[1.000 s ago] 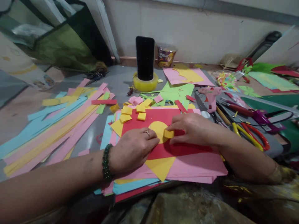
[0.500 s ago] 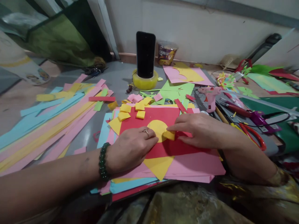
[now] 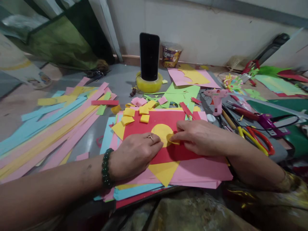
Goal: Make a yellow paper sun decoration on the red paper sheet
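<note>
A yellow paper circle lies on a red sheet, on top of a stack of pink sheets. My left hand has its fingers closed, their tips against the circle's lower left edge. At the circle's right edge, my right hand has bent fingers closed on a small yellow paper loop, mostly covered by them. Several other yellow paper loops sit at the red sheet's upper left. Yellow paper points stick out from under the red sheet.
Long coloured paper strips spread to the left. Behind the stack, a phone stands in a yellow tape roll, near a purple cup. A pink glue gun and red-and-yellow-handled scissors lie on the right.
My right fingers have curled in over the yellow loop, so less of it shows and it looks flatter. My left hand stays in place.
</note>
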### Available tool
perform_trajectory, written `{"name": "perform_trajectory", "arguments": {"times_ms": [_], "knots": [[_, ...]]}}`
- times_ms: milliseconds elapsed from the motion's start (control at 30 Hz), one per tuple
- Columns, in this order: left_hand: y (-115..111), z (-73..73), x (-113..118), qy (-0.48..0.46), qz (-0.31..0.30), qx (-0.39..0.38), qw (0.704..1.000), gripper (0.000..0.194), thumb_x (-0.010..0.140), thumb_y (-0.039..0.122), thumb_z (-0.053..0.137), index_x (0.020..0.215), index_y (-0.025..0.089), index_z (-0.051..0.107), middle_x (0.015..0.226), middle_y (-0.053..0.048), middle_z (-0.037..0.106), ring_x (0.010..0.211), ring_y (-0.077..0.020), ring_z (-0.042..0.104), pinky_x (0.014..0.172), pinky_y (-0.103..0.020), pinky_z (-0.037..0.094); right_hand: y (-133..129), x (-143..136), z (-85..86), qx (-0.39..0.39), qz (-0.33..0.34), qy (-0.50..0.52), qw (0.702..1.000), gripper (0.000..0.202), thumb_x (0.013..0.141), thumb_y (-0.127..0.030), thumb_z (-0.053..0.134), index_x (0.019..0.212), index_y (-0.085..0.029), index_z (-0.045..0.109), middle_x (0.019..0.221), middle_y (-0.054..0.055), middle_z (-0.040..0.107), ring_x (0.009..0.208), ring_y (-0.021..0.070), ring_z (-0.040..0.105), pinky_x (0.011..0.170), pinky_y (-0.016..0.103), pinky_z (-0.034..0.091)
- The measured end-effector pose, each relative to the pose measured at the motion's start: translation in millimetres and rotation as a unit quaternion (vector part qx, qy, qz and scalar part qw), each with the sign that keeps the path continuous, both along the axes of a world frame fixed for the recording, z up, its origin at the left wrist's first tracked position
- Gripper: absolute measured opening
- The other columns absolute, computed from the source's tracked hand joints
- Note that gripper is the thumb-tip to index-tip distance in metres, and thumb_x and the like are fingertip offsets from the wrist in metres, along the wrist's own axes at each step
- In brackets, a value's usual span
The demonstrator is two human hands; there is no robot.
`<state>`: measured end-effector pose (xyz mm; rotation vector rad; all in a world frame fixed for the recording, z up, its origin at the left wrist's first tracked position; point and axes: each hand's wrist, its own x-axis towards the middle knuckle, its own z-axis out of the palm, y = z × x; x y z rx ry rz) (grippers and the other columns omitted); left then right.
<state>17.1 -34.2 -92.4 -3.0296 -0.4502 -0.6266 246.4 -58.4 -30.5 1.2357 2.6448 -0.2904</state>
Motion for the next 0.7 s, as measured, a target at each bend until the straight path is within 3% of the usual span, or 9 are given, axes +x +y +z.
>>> {"name": "perform_trajectory", "arguments": {"times_ms": [333,700], "knots": [[-0.6,-1.1,-0.3,0.017,0.006,-0.003,1.0,0.024,0.085,0.004,0.048,0.095,0.015,0.067,0.091,-0.006,0.073,0.077,-0.0179,0.068,0.063,-0.028,0.053,1.1,4.7,2.3,0.0,-0.022,0.027,0.999,0.042,0.083,-0.011,0.052,0.116,-0.025,0.073,0.086,0.006,0.058,0.068,0.0149,0.051,0.056,0.026,0.027],[-1.4,0.1,-1.2,0.016,0.002,0.005,1.0,0.023,0.085,0.004,0.049,0.094,0.014,0.067,0.089,-0.006,0.072,0.075,-0.0185,0.067,0.063,-0.029,0.054,1.3,0.6,-2.4,-0.003,-0.023,-0.009,1.0,0.039,0.083,-0.013,0.051,0.111,-0.025,0.075,0.086,0.006,0.056,0.061,0.0133,0.045,0.055,0.027,0.022]]}}
